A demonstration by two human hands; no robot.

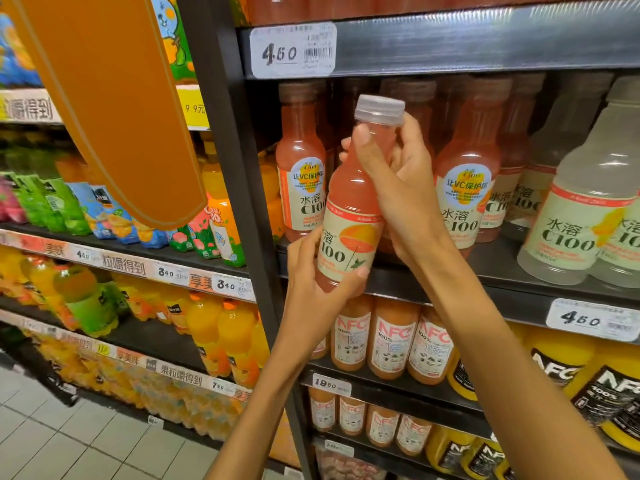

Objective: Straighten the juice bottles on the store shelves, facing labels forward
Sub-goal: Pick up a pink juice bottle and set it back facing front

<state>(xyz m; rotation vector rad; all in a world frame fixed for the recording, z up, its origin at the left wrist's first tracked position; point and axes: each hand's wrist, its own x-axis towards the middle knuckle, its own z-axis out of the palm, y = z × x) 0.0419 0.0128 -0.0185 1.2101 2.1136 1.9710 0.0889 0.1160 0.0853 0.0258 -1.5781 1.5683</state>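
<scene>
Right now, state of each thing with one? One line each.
Pink C100 juice bottle with clear cap: off shelf, tilted, capped, label partly turned.
Left hand: grips bottle base.
Right hand: grips bottle neck.
Pink shelf bottles: upright, labels forward.
Cloudy white bottles: upright.

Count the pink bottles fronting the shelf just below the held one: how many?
3 in plain view, side by side: left pink bottle, middle pink bottle, right pink bottle. A possible fourth peeks out beside the left forearm; others may be hidden behind.

Orange hanging sign (104,98); white price tag (292,50); pale tiled floor (86,441)
</scene>
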